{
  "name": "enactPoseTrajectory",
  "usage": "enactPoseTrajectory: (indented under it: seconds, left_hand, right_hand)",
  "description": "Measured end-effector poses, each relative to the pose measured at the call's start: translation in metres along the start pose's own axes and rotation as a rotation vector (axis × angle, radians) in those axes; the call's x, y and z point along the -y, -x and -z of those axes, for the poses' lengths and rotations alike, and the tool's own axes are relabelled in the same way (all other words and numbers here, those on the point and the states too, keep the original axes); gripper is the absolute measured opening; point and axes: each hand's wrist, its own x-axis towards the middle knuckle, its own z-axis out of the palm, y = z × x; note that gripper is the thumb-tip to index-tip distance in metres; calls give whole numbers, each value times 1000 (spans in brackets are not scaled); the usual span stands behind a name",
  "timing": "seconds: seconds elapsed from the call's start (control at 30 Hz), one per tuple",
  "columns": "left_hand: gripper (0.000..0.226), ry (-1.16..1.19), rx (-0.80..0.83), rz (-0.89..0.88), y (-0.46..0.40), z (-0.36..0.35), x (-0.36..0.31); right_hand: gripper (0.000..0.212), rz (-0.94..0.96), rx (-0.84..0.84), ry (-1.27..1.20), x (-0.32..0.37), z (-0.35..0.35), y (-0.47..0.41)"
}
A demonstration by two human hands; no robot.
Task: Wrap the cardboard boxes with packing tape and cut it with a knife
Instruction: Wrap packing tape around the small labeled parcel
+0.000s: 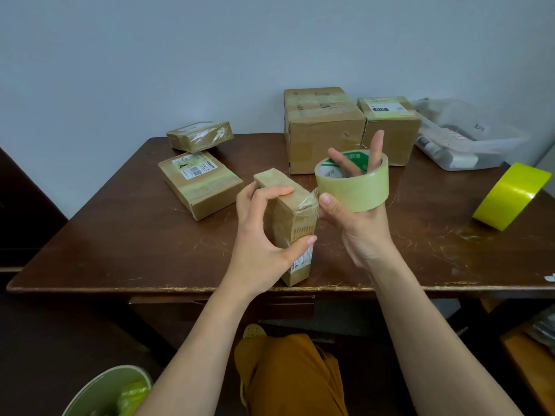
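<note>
The left hand (261, 235) clamps the small cardboard box (288, 223) steady; beside it, the right hand (351, 214), fingers through the tape roll (353, 183), thumb-pins the tape taut.

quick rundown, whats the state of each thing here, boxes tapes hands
small box: held upright at the table edge, tape stuck to its top corner
clear tape roll: on the right hand, fingers through its core, short strip drawn out to the box
left hand: grips the small box
right hand: holds the roll, thumb on the tape
yellow tape roll: lying on the table, untouched
flat box: taped, lying flat
big box: shut, taped
</note>
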Motion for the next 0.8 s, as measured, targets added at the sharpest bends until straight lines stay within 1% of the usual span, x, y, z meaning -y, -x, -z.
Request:
enactPoseTrajectory:
  seconds: [0.17, 0.33, 0.4, 0.47, 0.53, 0.63, 0.7, 0.8]
  left_hand:
    - [74, 23, 23, 15, 1, 5, 1]
    - [74, 40, 23, 13, 3, 6, 2]
    - [74, 51, 17, 19, 3, 7, 0]
    - [69, 83, 28, 34, 2, 8, -3]
    - [58, 135, 43, 62, 1, 9, -7]
    - [43, 204, -31, 123, 0, 6, -13]
    - [39, 205, -83, 139, 0, 2, -15]
    - [39, 209, -105, 143, 0, 0, -18]
  right_hand:
    - [112, 6, 14, -13, -1, -7, 1]
    - [123, -84, -68, -99, -9, -23, 7]
    - [124, -115, -94, -141, -11, -29, 10]
    - [121, -124, -104, -143, -11, -32, 12]
    - [119, -126, -109, -145, -10, -34, 14]
    - [112, -136, -99, -164, -8, -35, 18]
    - [109, -143, -93, -166, -7, -36, 20]
    - [112, -185, -108, -215, -3, -37, 21]
